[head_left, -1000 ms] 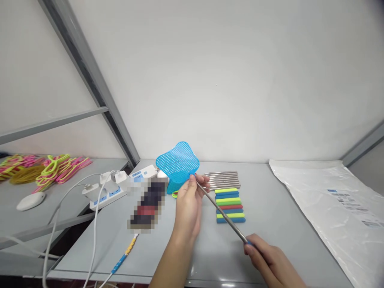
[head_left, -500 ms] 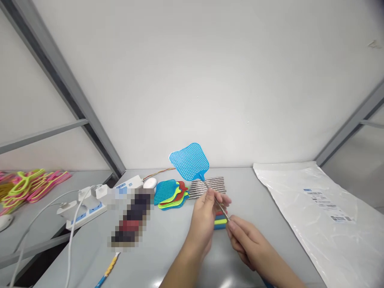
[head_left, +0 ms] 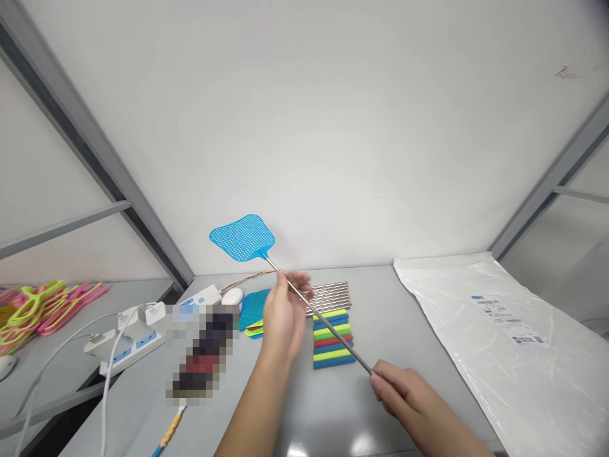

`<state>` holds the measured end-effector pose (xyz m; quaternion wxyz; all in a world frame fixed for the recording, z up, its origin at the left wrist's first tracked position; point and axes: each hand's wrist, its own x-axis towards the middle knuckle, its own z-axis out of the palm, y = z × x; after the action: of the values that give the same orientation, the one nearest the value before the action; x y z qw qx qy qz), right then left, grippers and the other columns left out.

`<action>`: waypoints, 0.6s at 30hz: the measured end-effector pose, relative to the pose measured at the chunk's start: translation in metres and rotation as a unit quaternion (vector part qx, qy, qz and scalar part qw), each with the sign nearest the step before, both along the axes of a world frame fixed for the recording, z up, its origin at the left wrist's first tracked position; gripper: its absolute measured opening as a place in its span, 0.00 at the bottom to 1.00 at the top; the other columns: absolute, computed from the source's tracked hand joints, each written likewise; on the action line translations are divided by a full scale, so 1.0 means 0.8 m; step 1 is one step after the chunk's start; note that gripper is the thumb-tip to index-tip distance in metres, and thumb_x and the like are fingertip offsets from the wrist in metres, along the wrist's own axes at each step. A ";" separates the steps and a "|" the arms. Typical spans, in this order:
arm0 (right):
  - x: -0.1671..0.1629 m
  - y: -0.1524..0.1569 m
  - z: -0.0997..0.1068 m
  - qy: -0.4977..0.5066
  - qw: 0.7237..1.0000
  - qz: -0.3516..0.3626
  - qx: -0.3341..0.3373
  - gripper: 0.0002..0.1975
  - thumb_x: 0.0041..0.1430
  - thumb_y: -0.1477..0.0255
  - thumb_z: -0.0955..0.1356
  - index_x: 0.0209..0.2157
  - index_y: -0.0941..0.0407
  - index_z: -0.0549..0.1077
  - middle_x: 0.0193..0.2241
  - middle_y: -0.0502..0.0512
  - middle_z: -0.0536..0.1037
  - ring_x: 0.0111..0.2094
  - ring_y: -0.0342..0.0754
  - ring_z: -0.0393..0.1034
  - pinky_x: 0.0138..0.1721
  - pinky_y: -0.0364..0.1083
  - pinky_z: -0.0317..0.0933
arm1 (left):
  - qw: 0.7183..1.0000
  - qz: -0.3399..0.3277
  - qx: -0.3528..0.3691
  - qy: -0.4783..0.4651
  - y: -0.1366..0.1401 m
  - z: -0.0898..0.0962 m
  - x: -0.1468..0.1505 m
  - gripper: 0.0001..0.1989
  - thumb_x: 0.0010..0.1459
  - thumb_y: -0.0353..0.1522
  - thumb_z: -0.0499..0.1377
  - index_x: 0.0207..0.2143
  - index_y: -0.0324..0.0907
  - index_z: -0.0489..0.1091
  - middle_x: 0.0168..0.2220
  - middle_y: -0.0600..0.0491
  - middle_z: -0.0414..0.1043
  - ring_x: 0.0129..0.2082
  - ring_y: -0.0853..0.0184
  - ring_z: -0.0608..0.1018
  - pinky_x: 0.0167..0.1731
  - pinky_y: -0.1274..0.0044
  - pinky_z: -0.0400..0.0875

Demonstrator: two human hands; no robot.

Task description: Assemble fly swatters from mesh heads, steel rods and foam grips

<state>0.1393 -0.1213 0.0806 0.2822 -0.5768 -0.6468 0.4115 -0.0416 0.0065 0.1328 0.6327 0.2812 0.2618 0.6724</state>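
A blue fly swatter (head_left: 245,238) with a perforated square head and a thin metal rod slants across the middle of the view. My left hand (head_left: 285,311) holds the rod just below the head, thumb along it and fingers loosely curled behind. My right hand (head_left: 404,393) is closed around the lower end of the swatter; the grip itself is hidden inside the fingers. Below the rod lie several coloured handle grips (head_left: 332,364) in a row, in blue, yellow, red and green. Behind them is a row of metal rods (head_left: 333,293). Loose swatter heads (head_left: 257,306) are stacked left of my left hand, partly covered by it.
A white plastic mailing bag (head_left: 451,317) covers the right of the grey table (head_left: 380,317). At left are power strips (head_left: 143,343) with white cables, a round white object (head_left: 233,296) and a pixelated item (head_left: 204,355). Pink and yellow frames (head_left: 52,304) lie far left.
My hands have moved apart, the left up and leftward with the swatter head, the right down and rightward. Much more metal rod shows between them, and the row of grips is uncovered.
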 end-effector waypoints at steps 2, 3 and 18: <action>0.003 0.003 0.004 -0.014 1.000 -0.007 0.013 0.18 0.67 0.59 0.56 0.25 0.54 0.57 0.22 0.45 0.62 0.25 0.41 0.57 0.27 0.41 0.50 | 0.997 -0.053 0.003 0.055 -0.024 -0.013 0.019 0.16 0.59 0.43 0.58 0.33 0.38 0.72 0.34 0.48 0.73 0.31 0.68 0.72 0.33 0.75 0.68; 0.004 0.004 0.006 -0.022 1.000 -0.008 0.021 0.18 0.67 0.59 0.56 0.25 0.54 0.56 0.21 0.44 0.61 0.25 0.41 0.57 0.27 0.42 0.50 | 0.994 -0.082 0.001 0.077 -0.036 -0.018 0.028 0.18 0.61 0.44 0.55 0.33 0.37 0.72 0.35 0.47 0.73 0.32 0.67 0.72 0.33 0.75 0.68; 0.030 0.010 0.021 -0.116 0.993 0.017 0.007 0.18 0.68 0.60 0.56 0.25 0.54 0.57 0.22 0.45 0.65 0.26 0.43 0.61 0.28 0.43 0.50 | 0.998 0.018 -0.042 -0.033 0.030 -0.017 -0.018 0.15 0.58 0.41 0.60 0.27 0.40 0.67 0.28 0.54 0.69 0.28 0.69 0.72 0.32 0.75 0.69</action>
<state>0.1633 -0.1134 0.0973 0.2019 -0.6075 -0.6880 0.3418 -0.0561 0.0301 0.1194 0.6403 0.2274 0.2742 0.6805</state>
